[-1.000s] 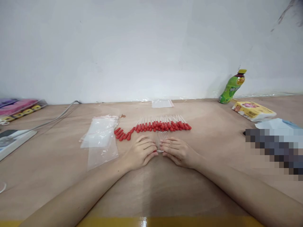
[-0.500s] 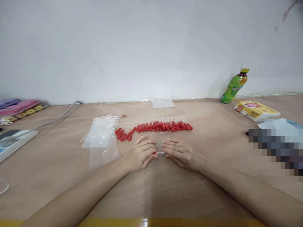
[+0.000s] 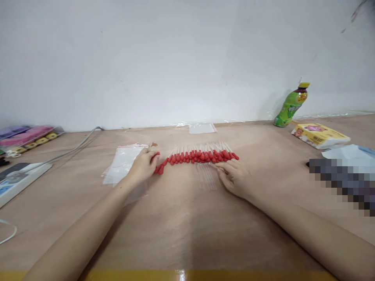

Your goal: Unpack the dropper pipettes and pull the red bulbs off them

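A row of glass droppers with red rubber bulbs (image 3: 202,155) lies across the middle of the brown table (image 3: 187,218). A few loose red bulbs (image 3: 159,167) lie at the row's left end. My left hand (image 3: 143,166) rests on these loose bulbs, fingers curled, one bulb at its fingertips. My right hand (image 3: 234,175) sits just below the row's right part and pinches a clear glass tube (image 3: 215,166). Several bare glass tubes (image 3: 206,179) lie flat between my hands.
Clear plastic bags (image 3: 123,166) lie left of my left hand. A small bag (image 3: 201,128) lies by the wall. A green bottle (image 3: 290,105), a yellow packet (image 3: 319,136) and blue paper (image 3: 345,153) are at the right. A white device (image 3: 20,177), cable (image 3: 73,147) and coloured boxes (image 3: 26,136) are at the left.
Both hands left the bundle of tubes in the middle. My left hand went up and left to the loose red bulbs; my right hand went up and right with one tube.
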Available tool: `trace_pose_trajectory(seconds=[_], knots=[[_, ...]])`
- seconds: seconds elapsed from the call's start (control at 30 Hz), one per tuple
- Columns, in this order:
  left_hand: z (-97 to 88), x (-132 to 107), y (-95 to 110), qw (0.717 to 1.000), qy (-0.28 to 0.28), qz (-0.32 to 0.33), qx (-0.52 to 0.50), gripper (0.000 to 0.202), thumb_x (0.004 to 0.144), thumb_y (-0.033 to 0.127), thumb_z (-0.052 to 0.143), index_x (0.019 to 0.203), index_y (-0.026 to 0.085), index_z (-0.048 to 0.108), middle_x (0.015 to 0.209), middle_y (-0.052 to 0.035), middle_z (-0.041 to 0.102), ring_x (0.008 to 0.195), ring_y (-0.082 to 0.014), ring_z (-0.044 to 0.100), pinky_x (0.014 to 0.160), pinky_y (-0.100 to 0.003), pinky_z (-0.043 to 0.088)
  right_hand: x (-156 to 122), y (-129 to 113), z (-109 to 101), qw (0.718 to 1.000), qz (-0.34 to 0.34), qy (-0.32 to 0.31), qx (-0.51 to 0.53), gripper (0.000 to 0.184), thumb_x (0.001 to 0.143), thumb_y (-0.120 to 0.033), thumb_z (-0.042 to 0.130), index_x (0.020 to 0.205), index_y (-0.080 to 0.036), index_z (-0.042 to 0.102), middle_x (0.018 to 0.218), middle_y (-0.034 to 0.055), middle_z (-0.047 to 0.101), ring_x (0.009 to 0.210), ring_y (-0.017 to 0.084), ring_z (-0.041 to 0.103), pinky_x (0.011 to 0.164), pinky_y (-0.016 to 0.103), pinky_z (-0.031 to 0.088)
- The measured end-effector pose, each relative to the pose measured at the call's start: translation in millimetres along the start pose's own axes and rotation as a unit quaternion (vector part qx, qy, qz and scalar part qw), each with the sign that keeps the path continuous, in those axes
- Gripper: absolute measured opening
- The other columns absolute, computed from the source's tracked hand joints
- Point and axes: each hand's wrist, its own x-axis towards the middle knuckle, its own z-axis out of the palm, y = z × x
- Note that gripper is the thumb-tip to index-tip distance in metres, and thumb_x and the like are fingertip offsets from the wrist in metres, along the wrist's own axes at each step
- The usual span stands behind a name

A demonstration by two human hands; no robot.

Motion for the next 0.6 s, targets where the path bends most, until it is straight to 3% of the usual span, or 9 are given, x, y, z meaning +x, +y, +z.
trace_pose_trajectory(seconds=[0.13,0.27,0.37,0.5,0.6], knots=[[-13.1,6.9,-22.6,0.989,-0.108,-0.102,-0.004,0.029,0.074,0.037,0.051,0.095,0.018,0.057,0.074,-0.0006,0.062,0.067,-0.0164,0.059,0.064,-0.026,0.044,0.1,0.5,0.1,1.000,0.010,-0.008,-0.002,0.017,0.076,-0.013,0.048,0.087,-0.016,0.061,0.072,0.0047,0.061,0.069,0.017,0.053,0.066,0.029,0.040],[-19.0,5.5,-24.2,0.980,-0.154,-0.125,0.014,0.028,0.069,0.042,0.053,0.086,0.020,0.058,0.072,-0.0004,0.064,0.069,-0.0173,0.060,0.062,-0.026,0.043,-2.2,-2.3,3.2,0.999,0.030,-0.031,0.003,0.021,0.075,-0.012,0.044,0.088,-0.016,0.061,0.075,0.0064,0.062,0.069,0.017,0.055,0.064,0.029,0.043],[-20.1,4.7,-19.0,0.982,-0.143,-0.112,0.046,0.030,0.071,0.047,0.051,0.082,0.021,0.061,0.077,-0.0022,0.064,0.072,-0.0188,0.059,0.062,-0.027,0.042,-2.8,-5.4,5.5,0.997,0.043,-0.052,0.028,0.022,0.075,-0.013,0.044,0.089,-0.015,0.061,0.078,0.0069,0.063,0.070,0.017,0.057,0.065,0.029,0.044],[-15.9,2.8,-10.8,0.990,-0.084,-0.067,0.087,0.031,0.074,0.046,0.048,0.077,0.020,0.064,0.080,-0.0055,0.061,0.076,-0.0210,0.057,0.067,-0.030,0.042,0.0,-12.5,4.1,0.993,0.071,-0.068,0.066,0.021,0.077,-0.016,0.046,0.090,-0.016,0.063,0.076,0.0061,0.064,0.068,0.017,0.058,0.062,0.028,0.045],[-8.5,3.0,-5.2,0.992,-0.078,-0.041,0.086,0.033,0.075,0.047,0.047,0.077,0.021,0.067,0.079,-0.0072,0.060,0.083,-0.0237,0.056,0.072,-0.032,0.042,2.5,-17.4,2.3,0.989,0.091,-0.067,0.091,0.022,0.077,-0.019,0.048,0.093,-0.016,0.063,0.075,0.0055,0.064,0.063,0.016,0.058,0.058,0.027,0.046]])
